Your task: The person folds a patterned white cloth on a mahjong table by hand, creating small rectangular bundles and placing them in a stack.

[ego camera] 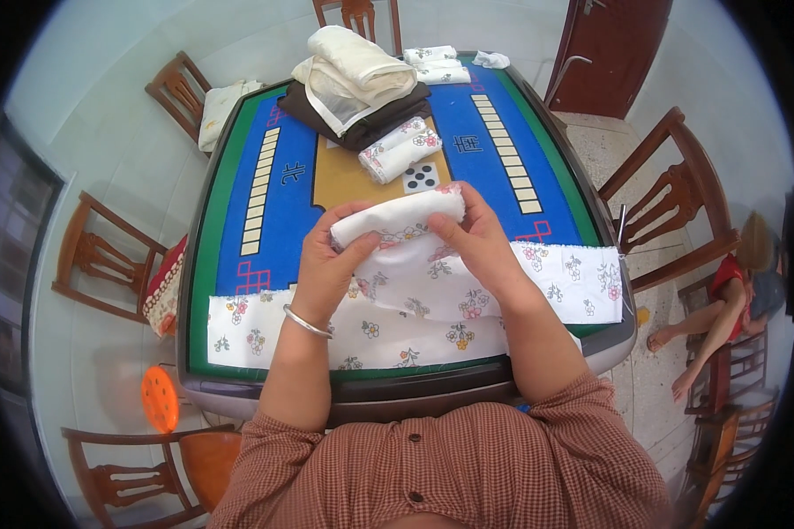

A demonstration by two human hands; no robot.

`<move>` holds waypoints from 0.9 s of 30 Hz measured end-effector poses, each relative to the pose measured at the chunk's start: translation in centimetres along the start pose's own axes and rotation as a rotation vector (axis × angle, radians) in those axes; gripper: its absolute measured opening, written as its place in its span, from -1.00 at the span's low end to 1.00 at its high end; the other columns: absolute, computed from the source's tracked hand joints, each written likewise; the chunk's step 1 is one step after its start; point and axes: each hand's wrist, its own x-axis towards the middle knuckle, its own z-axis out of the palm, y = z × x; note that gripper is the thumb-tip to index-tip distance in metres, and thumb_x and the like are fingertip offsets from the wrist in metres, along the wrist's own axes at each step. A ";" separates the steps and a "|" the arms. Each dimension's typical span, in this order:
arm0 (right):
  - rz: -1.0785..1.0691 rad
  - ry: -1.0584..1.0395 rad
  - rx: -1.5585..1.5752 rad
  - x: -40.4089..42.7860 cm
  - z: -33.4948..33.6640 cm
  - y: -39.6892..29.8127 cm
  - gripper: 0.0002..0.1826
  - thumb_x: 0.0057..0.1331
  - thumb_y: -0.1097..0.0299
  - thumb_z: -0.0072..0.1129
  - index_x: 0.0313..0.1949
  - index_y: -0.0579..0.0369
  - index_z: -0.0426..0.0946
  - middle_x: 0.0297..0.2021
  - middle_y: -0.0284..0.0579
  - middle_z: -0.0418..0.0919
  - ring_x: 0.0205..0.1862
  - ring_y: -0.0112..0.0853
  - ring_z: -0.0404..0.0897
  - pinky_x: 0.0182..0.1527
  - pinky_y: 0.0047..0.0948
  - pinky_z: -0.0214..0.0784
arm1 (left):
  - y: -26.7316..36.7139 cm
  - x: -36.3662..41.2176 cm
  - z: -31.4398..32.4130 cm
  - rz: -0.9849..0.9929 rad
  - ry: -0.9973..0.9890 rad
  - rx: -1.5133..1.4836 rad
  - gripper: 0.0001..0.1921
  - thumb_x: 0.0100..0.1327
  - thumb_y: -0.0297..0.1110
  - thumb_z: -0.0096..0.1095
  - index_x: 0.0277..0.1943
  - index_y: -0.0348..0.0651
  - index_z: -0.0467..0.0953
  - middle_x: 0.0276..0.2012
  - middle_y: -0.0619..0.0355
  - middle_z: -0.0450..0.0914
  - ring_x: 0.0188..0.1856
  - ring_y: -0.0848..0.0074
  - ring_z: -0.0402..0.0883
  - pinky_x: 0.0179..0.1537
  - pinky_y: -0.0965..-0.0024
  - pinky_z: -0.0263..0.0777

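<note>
Between my two hands is a partly rolled strip of white floral cloth, raised above the mahjong table. My left hand, with a silver bangle at the wrist, grips the roll's left end, thumb in front. At the right end, my right hand pinches it the same way. A loose flap of the cloth hangs from the roll towards me. Beneath it, a long flat piece of the same floral fabric lies along the near table edge. Just beyond my hands sit two floral cloth rolls side by side.
A folded cream cloth rests on dark folded fabric at the far side. More floral rolls and a crumpled white piece lie behind. Wooden chairs surround the table. A seated person is at right.
</note>
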 end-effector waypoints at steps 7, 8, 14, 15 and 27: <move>-0.031 -0.163 -0.090 -0.3 -0.1 -0.3 -0.65 0.06 0.61 0.24 -0.13 0.12 0.45 -0.09 -0.25 0.42 -0.15 -0.53 0.47 -0.19 -0.57 0.44 | -0.5 0.2 -0.9 0.197 -0.122 0.198 -0.59 0.11 -0.61 0.29 0.05 -0.20 0.46 -0.08 0.14 0.56 -0.07 0.55 0.53 -0.05 0.54 0.43; -0.032 -0.164 -0.090 -0.2 -0.2 -0.2 -0.65 0.06 0.61 0.24 -0.13 0.12 0.45 -0.09 -0.25 0.42 -0.15 -0.53 0.47 -0.19 -0.57 0.44 | -0.3 0.1 -0.8 0.197 -0.121 0.198 -0.59 0.11 -0.61 0.29 0.05 -0.20 0.46 -0.08 0.14 0.56 -0.07 0.55 0.53 -0.05 0.54 0.43; -0.207 -0.118 -0.076 0.1 -0.8 0.6 -0.70 0.01 0.71 0.10 -0.24 0.11 0.45 -0.06 -0.26 0.40 -0.08 -0.51 0.45 -0.10 -0.56 0.40 | 0.3 0.0 0.0 0.002 -0.160 -0.121 -0.50 0.11 -0.50 0.31 0.15 -0.16 0.38 -0.02 0.11 0.53 -0.03 0.57 0.49 -0.05 0.55 0.42; -0.260 -0.129 -0.168 0.1 -0.8 0.7 -0.68 0.02 0.71 0.10 -0.21 0.10 0.44 -0.04 -0.25 0.40 -0.03 -0.48 0.44 -0.05 -0.55 0.40 | 0.3 0.0 0.2 -0.066 -0.118 -0.108 -0.51 0.12 -0.46 0.32 0.14 -0.19 0.40 -0.04 0.12 0.54 -0.06 0.59 0.50 -0.07 0.57 0.42; 0.023 -0.093 0.055 -0.1 -0.3 -0.2 -0.31 0.20 0.47 0.23 0.27 0.22 0.09 -0.04 -0.12 0.45 -0.05 -0.51 0.47 -0.04 -0.57 0.36 | -0.1 0.0 0.2 0.020 0.066 0.074 -0.67 0.15 -0.51 0.31 0.00 -0.25 0.49 -0.18 0.18 0.58 -0.18 0.65 0.53 -0.15 0.60 0.44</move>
